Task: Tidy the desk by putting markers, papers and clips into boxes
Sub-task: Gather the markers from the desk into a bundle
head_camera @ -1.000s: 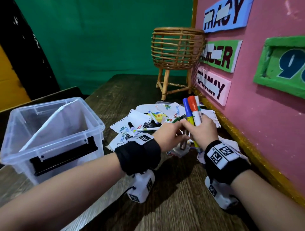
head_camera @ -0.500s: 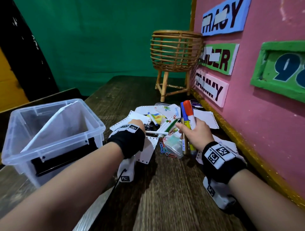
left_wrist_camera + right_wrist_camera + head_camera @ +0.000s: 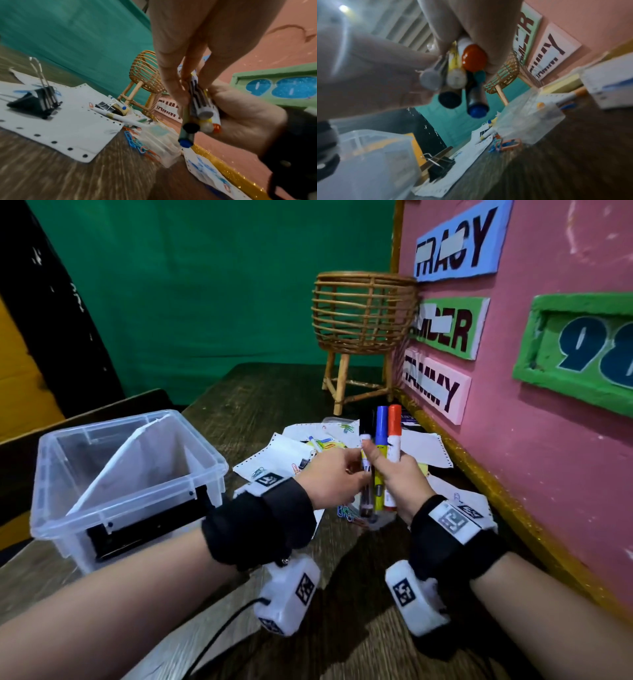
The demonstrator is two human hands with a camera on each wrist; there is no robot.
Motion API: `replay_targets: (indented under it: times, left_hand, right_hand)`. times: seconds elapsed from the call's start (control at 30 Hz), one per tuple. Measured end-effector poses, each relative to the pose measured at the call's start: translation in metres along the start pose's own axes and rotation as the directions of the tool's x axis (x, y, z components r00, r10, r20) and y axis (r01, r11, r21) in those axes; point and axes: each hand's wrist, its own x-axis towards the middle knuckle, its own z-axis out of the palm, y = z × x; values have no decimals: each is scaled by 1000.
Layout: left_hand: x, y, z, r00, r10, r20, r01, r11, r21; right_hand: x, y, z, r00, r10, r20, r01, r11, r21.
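Observation:
My right hand (image 3: 399, 474) grips a bundle of markers (image 3: 382, 433) upright above the paper pile; blue, orange and black caps stick up. From below, the bundle's round ends (image 3: 462, 75) show inside my curled right fingers (image 3: 479, 20). My left hand (image 3: 329, 477) is against the bundle, and its fingers (image 3: 171, 81) pinch a black-and-white marker (image 3: 199, 100) beside the others. Loose white papers (image 3: 274, 457), coloured paper clips (image 3: 346, 513) and black binder clips (image 3: 34, 100) lie on the wooden desk. The clear plastic box (image 3: 202, 441) stands at the left with one white sheet leaning inside.
A small clear container (image 3: 380, 522) sits under the bundle, next to the paper clips. A white pen (image 3: 120, 117) lies on the papers. A rattan basket on legs (image 3: 363, 313) stands at the back. The pink board (image 3: 548, 440) with name signs runs along the right edge.
My left hand reached left into the pile, then came back to the bundle holding a black-and-white marker. My right hand kept the markers and lifted them slightly.

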Motion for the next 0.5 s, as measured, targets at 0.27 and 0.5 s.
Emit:
replay_targets:
  times: [0.27, 0.5]
  left_hand:
    - [-5, -11, 17, 991, -131, 41, 131, 991, -11]
    - [-13, -13, -2, 869, -218, 444, 456, 701, -549]
  right_hand:
    - [-5, -4, 13, 987, 105, -122, -83, 981, 176]
    - [-13, -10, 23, 999, -7, -33, 14, 973, 229]
